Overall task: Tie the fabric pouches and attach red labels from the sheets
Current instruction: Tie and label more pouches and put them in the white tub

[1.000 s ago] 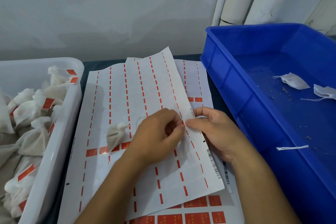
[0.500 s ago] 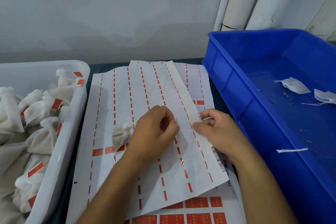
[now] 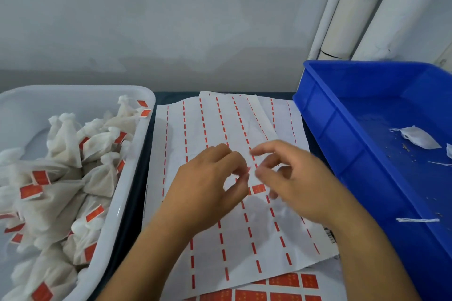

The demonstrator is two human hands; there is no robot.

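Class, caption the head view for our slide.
Both hands work above a label sheet, white tub of tagged pouches alongside.

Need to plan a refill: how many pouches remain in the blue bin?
2: one pouch mid-floor of the blue bin, another cut off at the right frame edge. More may lie out of view.

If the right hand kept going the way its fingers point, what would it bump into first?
The right hand points leftward, so it would probably meet the left hand first, at its fingertips, which sit very close. Depth is hard to judge; it might brush the label sheet underneath instead.
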